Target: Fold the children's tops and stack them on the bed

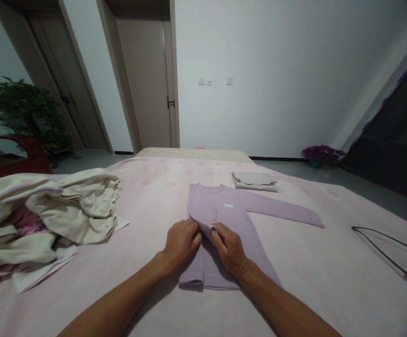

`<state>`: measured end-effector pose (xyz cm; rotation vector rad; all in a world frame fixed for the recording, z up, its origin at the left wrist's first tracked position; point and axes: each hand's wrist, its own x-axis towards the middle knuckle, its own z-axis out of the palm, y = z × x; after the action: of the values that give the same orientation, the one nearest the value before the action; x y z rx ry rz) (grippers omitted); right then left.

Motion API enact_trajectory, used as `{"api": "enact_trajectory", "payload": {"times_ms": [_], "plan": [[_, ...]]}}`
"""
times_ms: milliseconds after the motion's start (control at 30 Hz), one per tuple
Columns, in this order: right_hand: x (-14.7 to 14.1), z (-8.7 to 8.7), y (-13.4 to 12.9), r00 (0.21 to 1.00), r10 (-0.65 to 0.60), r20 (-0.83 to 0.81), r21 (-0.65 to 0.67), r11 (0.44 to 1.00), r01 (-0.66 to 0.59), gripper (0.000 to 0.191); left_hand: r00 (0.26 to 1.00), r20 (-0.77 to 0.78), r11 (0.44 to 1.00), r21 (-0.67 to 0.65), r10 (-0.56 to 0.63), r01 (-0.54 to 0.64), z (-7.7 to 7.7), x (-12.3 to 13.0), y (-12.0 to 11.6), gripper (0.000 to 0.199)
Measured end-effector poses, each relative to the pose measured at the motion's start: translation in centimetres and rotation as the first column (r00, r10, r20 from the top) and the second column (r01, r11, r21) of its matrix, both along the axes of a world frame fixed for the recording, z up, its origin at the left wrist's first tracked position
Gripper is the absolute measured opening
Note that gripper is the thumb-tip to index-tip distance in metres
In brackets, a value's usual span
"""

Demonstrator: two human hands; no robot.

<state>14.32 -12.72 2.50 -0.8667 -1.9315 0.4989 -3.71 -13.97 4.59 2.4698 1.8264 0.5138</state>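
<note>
Taking the lilac top as the centre of my clock, with twelve straight ahead, I have it lying on the pink-covered surface (147, 299), neckline toward twelve and hem toward six. The lilac top (247, 238) has one sleeve (284, 208) stretched out at two o'clock; no matching sleeve spreads toward nine. My left hand (182, 241) pinches the raised fabric near the nine o'clock edge, and my right hand (229, 248) pinches the same flap between thumb and fingers, over the body. The left fingertips are partly hidden, so I can't tell exactly how deep that grip goes.

I judge this to be the turning-in of the nine o'clock side. The next move seems to call for laying that flap flat and smoothing it before letting go, or the thin knit could crease; the sleeve at two o'clock has yet to be brought in.

A folded grey cloth (254, 181) sits at one o'clock, a loose clothes heap (84, 206) at nine, and a black wire frame (382, 252), perhaps a hanger, at three.
</note>
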Motion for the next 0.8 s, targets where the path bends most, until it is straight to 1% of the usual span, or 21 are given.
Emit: {"api": "enact_trajectory", "payload": {"times_ms": [133,233,267,333,433,533,633,767,800], "plan": [[0.0,0.3,-0.2,0.998,0.024,0.062,0.034,0.999,-0.026,0.024,0.986,0.023,0.986,0.001,-0.167,0.167,-0.7,-0.4,-1.6,0.014],[0.0,0.3,-0.4,0.989,0.058,0.133,0.113,0.991,-0.073,0.023,0.965,-0.019,0.965,0.005,-0.263,0.263,-1.5,-1.0,-3.7,0.032],[-0.1,0.3,-0.4,0.986,0.063,0.157,0.150,0.985,-0.087,0.023,0.960,-0.032,0.960,0.008,-0.278,0.278,-1.7,-1.2,-4.4,0.037],[-0.1,0.1,-0.4,0.974,0.067,0.215,0.228,0.967,-0.116,0.024,0.955,-0.040,0.955,0.011,-0.294,0.295,-2.0,-1.7,-5.6,0.041],[-0.2,-0.1,-0.5,0.932,0.082,0.353,0.301,0.933,-0.196,0.020,0.946,-0.017,0.946,0.032,-0.322,0.323,-2.3,-2.5,-6.8,0.038],[-0.4,0.0,-0.7,0.880,0.106,0.462,0.302,0.914,-0.269,0.015,0.941,0.000,0.938,0.081,-0.337,0.336,-2.5,-2.8,-7.4,0.028],[-0.5,0.2,-0.8,0.851,0.136,0.507,0.266,0.914,-0.305,0.015,0.939,-0.008,0.932,0.117,-0.344,0.342,-2.5,-2.9,-7.5,0.018],[-0.5,0.1,-0.8,0.837,0.181,0.516,0.224,0.915,-0.336,0.026,0.921,0.029,0.907,0.191,-0.389,0.377,-2.3,-3.1,-7.2,0.005],[-0.4,0.1,-0.8,0.837,0.192,0.512,0.221,0.912,-0.345,0.028,0.915,0.050,0.900,0.212,-0.400,0.382,-2.2,-3.2,-7.1,0.006]]}}
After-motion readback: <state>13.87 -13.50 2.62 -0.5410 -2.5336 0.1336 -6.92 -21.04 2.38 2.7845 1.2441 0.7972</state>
